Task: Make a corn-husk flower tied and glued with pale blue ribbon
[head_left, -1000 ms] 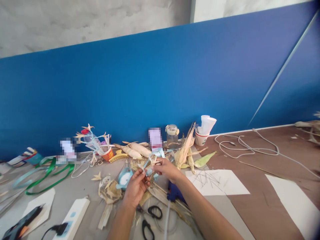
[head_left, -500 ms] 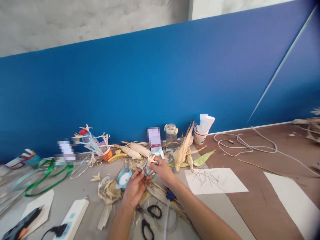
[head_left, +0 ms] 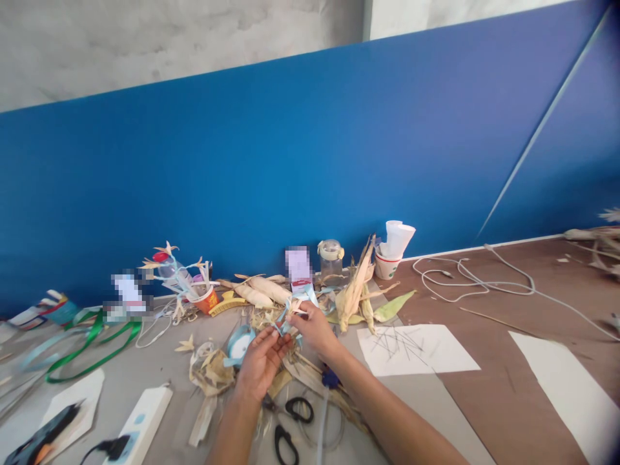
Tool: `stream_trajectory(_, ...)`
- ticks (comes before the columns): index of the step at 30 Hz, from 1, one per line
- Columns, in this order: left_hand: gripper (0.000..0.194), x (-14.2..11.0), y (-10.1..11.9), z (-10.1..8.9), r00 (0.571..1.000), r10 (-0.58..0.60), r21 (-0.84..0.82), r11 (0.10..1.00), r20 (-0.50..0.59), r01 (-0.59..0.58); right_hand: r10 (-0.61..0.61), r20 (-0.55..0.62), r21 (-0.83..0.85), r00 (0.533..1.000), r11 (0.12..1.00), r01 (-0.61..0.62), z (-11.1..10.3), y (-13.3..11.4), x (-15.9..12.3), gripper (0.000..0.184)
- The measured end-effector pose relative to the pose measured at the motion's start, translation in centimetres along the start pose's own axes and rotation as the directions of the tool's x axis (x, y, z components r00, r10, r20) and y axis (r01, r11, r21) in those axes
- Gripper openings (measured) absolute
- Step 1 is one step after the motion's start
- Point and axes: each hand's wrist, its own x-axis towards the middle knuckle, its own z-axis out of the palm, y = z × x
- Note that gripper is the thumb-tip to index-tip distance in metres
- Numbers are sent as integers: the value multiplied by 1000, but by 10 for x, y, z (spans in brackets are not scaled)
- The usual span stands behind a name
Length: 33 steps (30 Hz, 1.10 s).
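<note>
Head view: beyond the scissors (head_left: pixel 281 411), the right hand (head_left: pixel 314 329) pinches a pale corn-husk piece (head_left: pixel 293 306), and the left hand (head_left: pixel 264 361) appears to grip light-blue ribbon (head_left: pixel 281 317) at its base, thumb against fingertips. The husk looks already gathered and the ribbon partly wound; whether it is secured, I cannot tell. Beyond and left of the scissors, ribbon-wrapped stems (head_left: pixel 178 276) bearing husk flowers (head_left: pixel 167 248) look finished.
</note>
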Motion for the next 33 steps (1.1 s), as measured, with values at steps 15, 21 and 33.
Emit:
stream_trajectory(15,30,0,-3,7,984,156,47,987,-86,-152,58,23,24,998,998,-59,5,-9,-5,13)
stream_trajectory(21,34,3,1,3,963,242,75,969,-118,-234,153,106,91,983,982,-163,1,-14,-8,37)
stream_trajectory(33,38,12,-2,-8,917,381,231,909,-121,-347,181,256,-468,950,883,-42,-68,-68,-31,27)
